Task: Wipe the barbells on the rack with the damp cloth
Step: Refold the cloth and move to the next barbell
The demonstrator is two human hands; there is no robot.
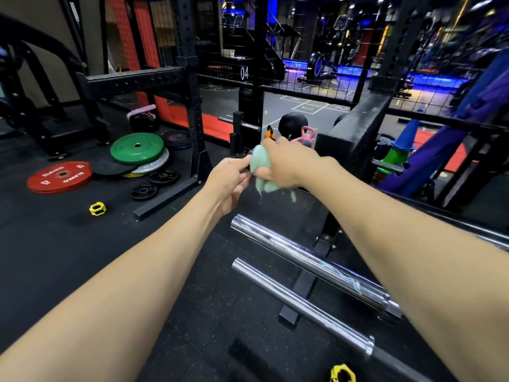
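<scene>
Nearest, below the hands: a yellow barbell collar (342, 373) lies on the black rubber floor (110, 257) at the bottom edge of the view.
Barbells, under the right forearm: two chrome barbell sleeves lie side by side on a low black rack (305, 279). The lower barbell (297, 299) is closer to the viewer; the upper barbell (303, 256) sits just beyond it and shows pale streaks near its collar.
Left hand (230, 180): stretched forward, its fingers curled round the dark end of something at the cloth's left edge; what it is cannot be told, as hand and cloth cover it.
Right hand (289, 164): clenched round a bunched pale green damp cloth (261, 169), pressing it against the left hand's fingertips. Loose corners of the cloth hang below.
Step in hand: by my reading, wiping the tip of a third bar, above and beyond the two chrome sleeves.
Next move calls for: probably sliding the cloth along that bar while the left hand steadies it, then coming down to the two nearer sleeves.
Left of the hands: a second yellow collar (97, 209), a red weight plate (59, 177), a green plate (137, 148) stacked on others, and small black plates.
Beyond the hands: pink and orange kettlebells (303, 135), a black ball, and a power rack upright (192, 106).
Farthest: a wire fence and blue-lit gym machines.
</scene>
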